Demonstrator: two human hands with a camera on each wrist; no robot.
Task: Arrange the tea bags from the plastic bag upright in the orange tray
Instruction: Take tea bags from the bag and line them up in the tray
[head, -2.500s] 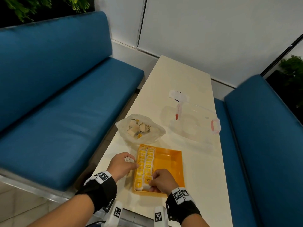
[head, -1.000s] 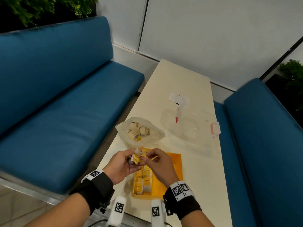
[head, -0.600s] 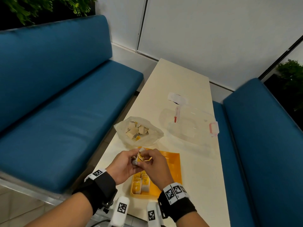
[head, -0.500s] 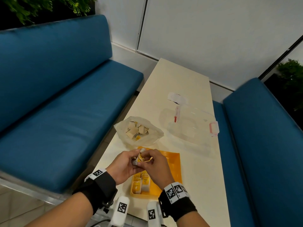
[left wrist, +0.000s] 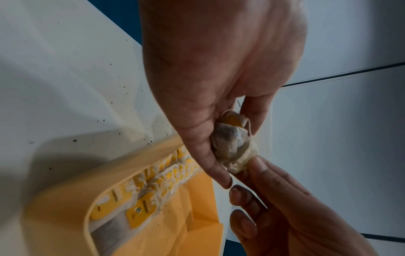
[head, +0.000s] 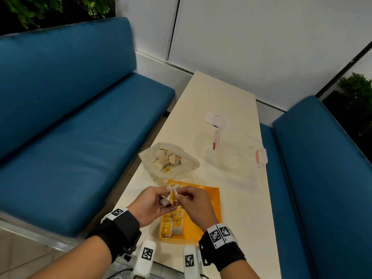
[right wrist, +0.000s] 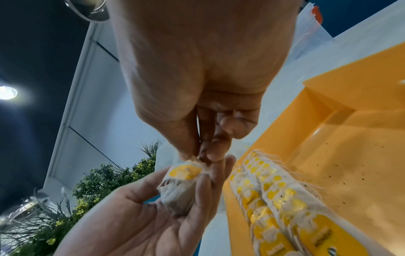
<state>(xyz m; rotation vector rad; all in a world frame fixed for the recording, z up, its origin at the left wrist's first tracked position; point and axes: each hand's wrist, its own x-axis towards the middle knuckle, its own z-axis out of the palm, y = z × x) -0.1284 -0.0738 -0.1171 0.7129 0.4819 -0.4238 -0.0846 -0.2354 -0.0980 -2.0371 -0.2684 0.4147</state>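
Both hands meet above the near left part of the orange tray (head: 209,200). My left hand (head: 155,200) holds a crumpled tea bag (head: 170,197) with a yellow tag (right wrist: 185,171) between thumb and fingers. My right hand (head: 191,200) pinches the top of that same tea bag (left wrist: 234,143). Two rows of tea bags (head: 173,224) with yellow tags stand along the tray's left side (right wrist: 276,199). The plastic bag (head: 169,160) lies open beyond the tray with several loose tea bags inside.
A clear lidded container (head: 235,152) with pink clasps sits on the cream table (head: 221,101) to the right of the bag, a white wrapper (head: 217,119) beyond it. Blue benches (head: 80,117) flank the table on both sides. Dark specks dot the tray floor.
My right hand left the tray's rows and rose to meet my left hand. Both now work on one tea bag above the tray, and its yellow tag has turned between the fingers.
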